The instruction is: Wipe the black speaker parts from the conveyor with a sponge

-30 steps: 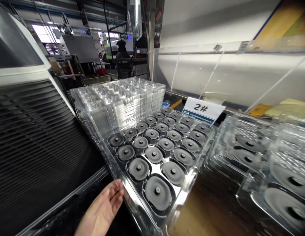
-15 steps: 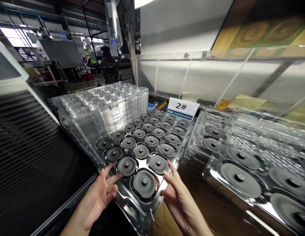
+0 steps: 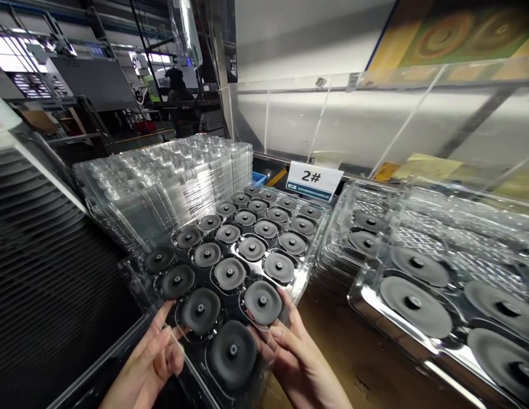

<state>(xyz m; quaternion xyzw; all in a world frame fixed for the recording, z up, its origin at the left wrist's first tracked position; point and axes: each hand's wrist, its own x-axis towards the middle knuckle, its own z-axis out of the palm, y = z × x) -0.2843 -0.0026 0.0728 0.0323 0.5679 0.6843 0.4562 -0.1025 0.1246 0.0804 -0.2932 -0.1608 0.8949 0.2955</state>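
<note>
A clear plastic tray [image 3: 309,271] holding several round grey discs [image 3: 252,248] lies tilted in front of me, its near end lifted toward me. My left hand [image 3: 155,355] grips the near left corner of the tray, fingers curled on its rim. At the near right edge, the fingers of my right hand [image 3: 285,346] are closed on the tray beside a grey disc [image 3: 262,301].
A tall stack of empty clear trays [image 3: 170,170] stands behind and left. More trays filled with grey discs [image 3: 413,301] sit on the right. A "2#" sign [image 3: 313,179] stands at the back before a clear panel. A dark louvred machine [image 3: 42,272] fills the left.
Both hands closed on the tray's near end and drew it toward me, tilting it. One second ago only the left hand was in view, open beside the tray.
</note>
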